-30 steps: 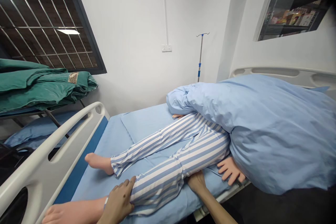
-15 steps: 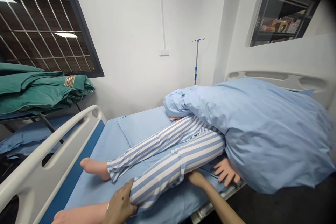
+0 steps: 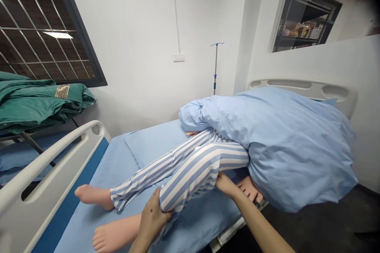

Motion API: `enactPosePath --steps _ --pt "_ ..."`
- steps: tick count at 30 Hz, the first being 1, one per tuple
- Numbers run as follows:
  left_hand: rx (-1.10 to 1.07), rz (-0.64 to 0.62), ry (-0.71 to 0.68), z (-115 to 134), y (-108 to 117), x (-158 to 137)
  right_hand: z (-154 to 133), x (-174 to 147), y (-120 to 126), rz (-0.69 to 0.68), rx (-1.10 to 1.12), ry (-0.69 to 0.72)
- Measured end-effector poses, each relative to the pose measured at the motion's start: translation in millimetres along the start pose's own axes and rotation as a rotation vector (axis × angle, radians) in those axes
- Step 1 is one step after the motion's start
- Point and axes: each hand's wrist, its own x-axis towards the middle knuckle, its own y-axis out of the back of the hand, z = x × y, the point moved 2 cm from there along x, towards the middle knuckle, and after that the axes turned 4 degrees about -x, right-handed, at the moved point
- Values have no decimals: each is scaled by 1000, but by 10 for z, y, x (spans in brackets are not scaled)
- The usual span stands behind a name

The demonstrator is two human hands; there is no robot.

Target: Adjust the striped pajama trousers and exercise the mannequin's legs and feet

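Note:
A life-size manikin lies on the bed in blue-and-white striped pajama trousers. Its near leg is bent, the knee raised off the sheet. My left hand is wrapped round the lower shin over the trouser cuff, just above the bare near foot. Behind the same knee, my right hand holds the leg from below; its fingertips are hidden under the cloth. The far leg lies straight, with its bare foot toward the footboard. One manikin hand rests by my right forearm.
A bunched light-blue quilt covers the manikin's upper body and hangs over the near edge. The footboard rises at left, the headboard at the back right. An IV pole stands behind the bed; green cloth lies at far left.
The near knee has risen and the leg has bent, its foot drawn toward the hips. Both my hands have moved with it. The view has shifted slightly right.

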Motion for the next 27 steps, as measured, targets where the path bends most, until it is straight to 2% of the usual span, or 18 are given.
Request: enactPosePath --steps 8,16,22,27 --pt "-28 -5 -21 42 10 -21 -5 -44 27 0 66 -60" --pt "185 -111 25 23 135 -69 133 -80 27 3 -265 -25" --pt "290 -78 -3 -149 217 -122 236 -102 -65 -5 -315 -22" --pt "338 -50 -78 -327 400 -203 356 -116 -273 -38 -395 -16"
